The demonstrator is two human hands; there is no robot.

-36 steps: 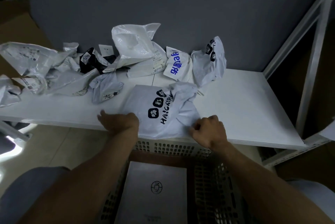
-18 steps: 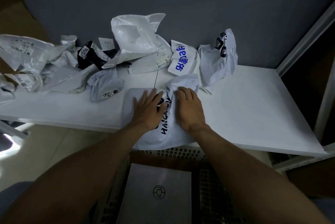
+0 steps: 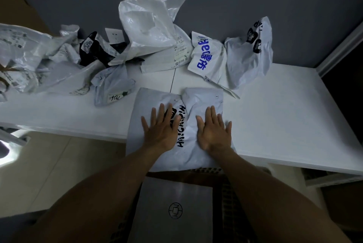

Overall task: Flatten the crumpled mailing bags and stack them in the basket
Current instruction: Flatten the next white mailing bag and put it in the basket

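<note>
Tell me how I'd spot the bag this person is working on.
On the white table, look to the near edge above the basket. A pale grey mailing bag lies there under the left hand and right hand. Unlike the crumpled bags by the wall, it is spread out.

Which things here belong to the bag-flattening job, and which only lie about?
Job:
- grey bag, pressed by left hand and right hand
- crumpled bags behind
- basket
- flat bag inside it

Lying about:
- cardboard box
- wall socket
- shelf frame
</note>
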